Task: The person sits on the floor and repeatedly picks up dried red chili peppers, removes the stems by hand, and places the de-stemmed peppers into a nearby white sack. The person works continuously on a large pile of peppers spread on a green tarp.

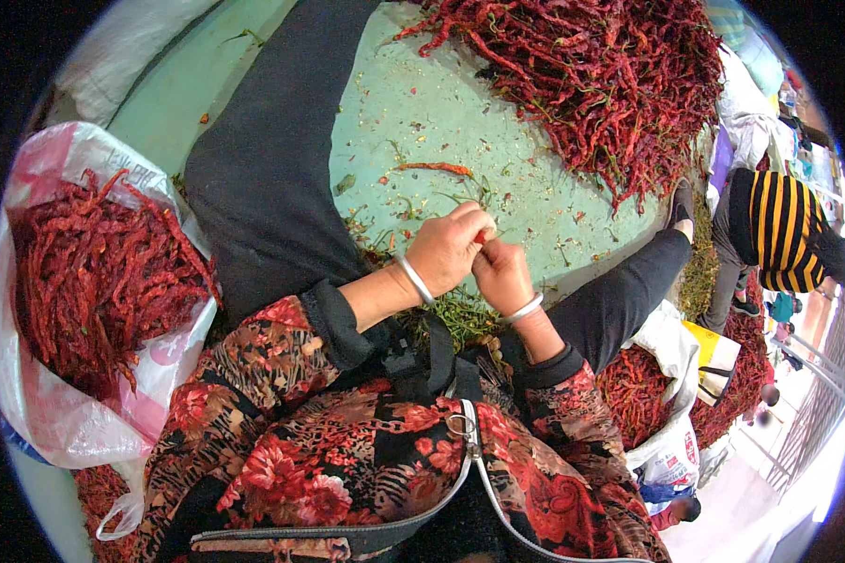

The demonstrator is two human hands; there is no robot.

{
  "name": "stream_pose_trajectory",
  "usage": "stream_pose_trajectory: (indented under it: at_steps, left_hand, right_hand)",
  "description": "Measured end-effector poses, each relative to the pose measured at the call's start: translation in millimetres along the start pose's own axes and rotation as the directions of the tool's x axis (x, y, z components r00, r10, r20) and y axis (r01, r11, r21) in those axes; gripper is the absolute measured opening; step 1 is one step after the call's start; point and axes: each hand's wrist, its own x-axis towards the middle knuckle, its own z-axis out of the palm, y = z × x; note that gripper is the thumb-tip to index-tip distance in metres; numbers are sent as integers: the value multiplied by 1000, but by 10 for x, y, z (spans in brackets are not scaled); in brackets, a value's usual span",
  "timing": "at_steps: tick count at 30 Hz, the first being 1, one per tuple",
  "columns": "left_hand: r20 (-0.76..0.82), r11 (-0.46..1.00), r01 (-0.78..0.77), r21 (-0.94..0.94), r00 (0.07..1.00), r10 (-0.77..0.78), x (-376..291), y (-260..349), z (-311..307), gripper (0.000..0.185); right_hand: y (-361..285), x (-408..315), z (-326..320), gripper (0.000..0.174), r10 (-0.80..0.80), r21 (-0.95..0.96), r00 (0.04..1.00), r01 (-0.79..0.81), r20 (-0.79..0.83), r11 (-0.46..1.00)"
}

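My left hand and my right hand meet in front of my body, fingers curled and touching. A small bit of red chili pepper shows between their fingertips; the fingers hide the rest. Each wrist wears a silver bangle. Just beyond the hands, a single orange-red chili with a green stem lies on the pale green floor sheet. Green stems are heaped beneath my wrists. Farther ahead, at the upper right, spreads a big pile of dried red chilies.
A plastic bag full of red chilies stands at my left. On the right, a white woven sack holds more chilies. A person in a black-and-yellow striped top bends over beyond it. My outstretched legs frame the sheet.
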Motion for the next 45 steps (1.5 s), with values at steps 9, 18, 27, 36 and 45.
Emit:
stream_pose_trajectory:
  at_steps: [9,18,27,36,45]
  left_hand:
    - [333,214,682,-699,576,-747,89,-190,-21,19]
    - [315,266,689,-675,594,-740,14,-178,3,15]
    - [286,371,572,-732,751,-595,-75,-245,35,23]
    - [183,823,408,-395,913,-364,64,-240,409,19]
    - [651,911,-147,-385,657,380,-252,240,478,17]
  right_hand:
    - [-289,137,-613,21,-387,522,559,-97,733,848]
    - [401,986,-18,23,-88,-461,994,50,-62,886]
    - [184,343,56,19,146,686,979,-8,-143,727]
    - [137,-1,-261,28,249,413,915,-103,-317,905]
    - [293,-84,-522,18,8,934,935,-353,354,-61]
